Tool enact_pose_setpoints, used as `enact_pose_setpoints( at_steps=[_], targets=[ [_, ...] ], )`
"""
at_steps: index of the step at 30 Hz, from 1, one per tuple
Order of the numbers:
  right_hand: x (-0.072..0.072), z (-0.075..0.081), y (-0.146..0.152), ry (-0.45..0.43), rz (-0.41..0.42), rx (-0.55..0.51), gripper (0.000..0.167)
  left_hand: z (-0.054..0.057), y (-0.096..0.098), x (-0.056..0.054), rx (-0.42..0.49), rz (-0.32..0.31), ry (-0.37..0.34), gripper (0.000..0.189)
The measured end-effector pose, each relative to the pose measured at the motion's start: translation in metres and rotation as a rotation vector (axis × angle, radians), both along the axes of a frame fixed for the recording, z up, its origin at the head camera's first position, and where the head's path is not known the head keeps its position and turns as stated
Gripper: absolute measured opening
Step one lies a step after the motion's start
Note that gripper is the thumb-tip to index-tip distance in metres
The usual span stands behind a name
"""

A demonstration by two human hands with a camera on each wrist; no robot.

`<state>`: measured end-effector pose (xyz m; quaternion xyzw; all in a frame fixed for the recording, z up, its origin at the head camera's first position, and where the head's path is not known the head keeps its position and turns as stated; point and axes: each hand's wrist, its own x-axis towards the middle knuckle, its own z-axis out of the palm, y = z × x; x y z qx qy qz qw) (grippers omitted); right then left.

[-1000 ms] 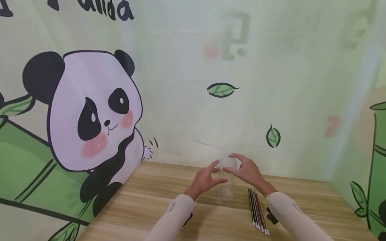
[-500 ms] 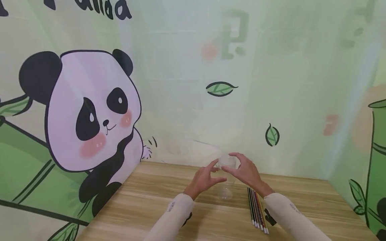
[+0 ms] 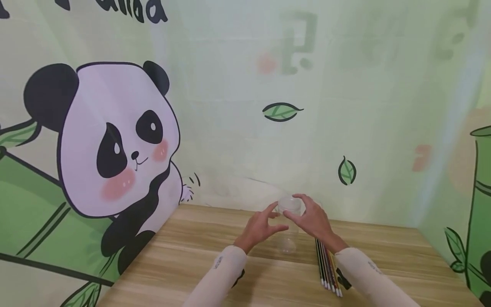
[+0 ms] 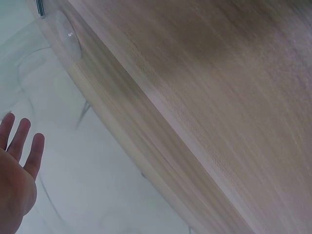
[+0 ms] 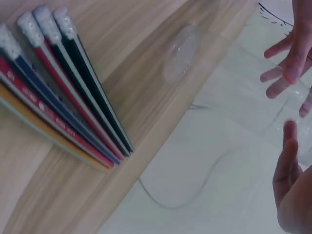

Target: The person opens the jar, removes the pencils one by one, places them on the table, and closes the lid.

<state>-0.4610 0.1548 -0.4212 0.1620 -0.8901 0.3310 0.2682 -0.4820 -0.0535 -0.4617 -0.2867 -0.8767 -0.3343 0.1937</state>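
The pencils (image 3: 328, 268) lie just right of and nearer than the right hand (image 3: 314, 219). That hand's grip pinches the rim of a clear cup (image 3: 288, 226) standing on the desk (image 3: 172, 264). The left hand (image 3: 258, 228) steadies its side, fingers loose, apparently only touching; glare blurs the contact. Keep the thin cup upright, squeeze gently, and support it from both sides.

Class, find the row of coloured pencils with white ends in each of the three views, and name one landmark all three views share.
Head view: the row of coloured pencils lies low, right of centre, beside the right forearm.
Left wrist view: not clearly in it; only a dark tip shows at the top left corner.
Right wrist view: pencils fill the upper left.
Shared landmark: the wooden table.
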Motion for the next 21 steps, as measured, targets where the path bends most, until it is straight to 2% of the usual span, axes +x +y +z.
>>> enact_pose_setpoints(
  at_steps=[3, 5, 9, 12, 16, 18, 21],
  targets=[
    [0.0012, -0.0032, -0.0026, 0.004, -0.058, -0.007, 0.072, -0.0016, -0.0001, 0.0000, 0.000, 0.001, -0.032, 0.085],
    [0.0012, -0.0052, -0.0037, 0.016, -0.079, -0.019, 0.069, -0.0029, -0.0002, 0.0003, -0.002, 0.002, -0.044, 0.086],
    [-0.0010, -0.0062, -0.0040, 0.032, -0.064, -0.015, 0.057, -0.0040, -0.0008, -0.0001, -0.007, 0.010, -0.034, 0.087],
    [-0.0011, -0.0053, -0.0045, 0.030, -0.052, -0.019, 0.062, -0.0024, -0.0019, -0.0005, -0.013, 0.014, -0.015, 0.086],
    [0.0000, -0.0059, -0.0057, 0.024, -0.083, -0.058, 0.075, 0.0001, -0.0023, -0.0003, -0.014, 0.008, -0.020, 0.084],
    [0.0003, -0.0070, -0.0061, 0.019, -0.098, -0.079, 0.075, 0.0006, -0.0019, -0.0002, -0.011, 0.004, -0.024, 0.084],
    [0.0009, -0.0084, -0.0063, 0.013, -0.094, -0.091, 0.066, 0.0005, -0.0015, 0.0001, -0.010, 0.000, -0.024, 0.084]
  ],
)
